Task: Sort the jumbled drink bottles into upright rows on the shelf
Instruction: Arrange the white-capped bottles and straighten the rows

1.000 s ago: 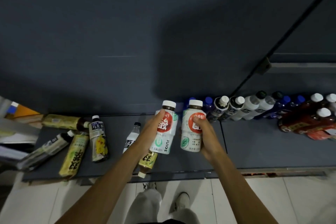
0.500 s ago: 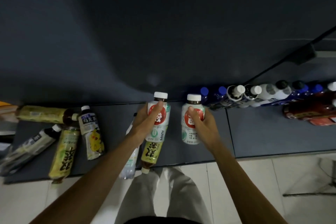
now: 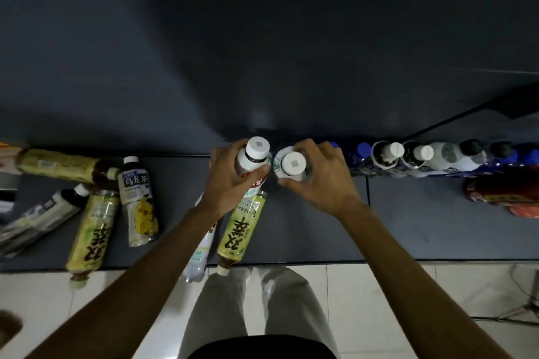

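Observation:
My left hand (image 3: 233,181) grips a white juice bottle with a red label (image 3: 254,158), held upright near the back of the dark shelf (image 3: 408,227). My right hand (image 3: 320,181) grips a second white juice bottle (image 3: 291,165) right beside it; I see both from above, white caps up. To their right runs an upright row of bottles with blue, white and black caps (image 3: 408,159). Lying flat on the left are two yellow-green tea bottles (image 3: 90,230) (image 3: 242,227), an oolong tea bottle (image 3: 138,198), a clear bottle (image 3: 199,253) under my left forearm and others.
Red-labelled bottles (image 3: 501,192) sit at the far right of the shelf. The dark back wall (image 3: 262,52) rises directly behind the rows. White floor tiles (image 3: 379,294) lie below the shelf's front edge, and my legs stand close against it.
Both hands have carried their juice bottles away from me toward the back of the shelf, next to the upright row. The camera has tilted down, so I see the caps from above.

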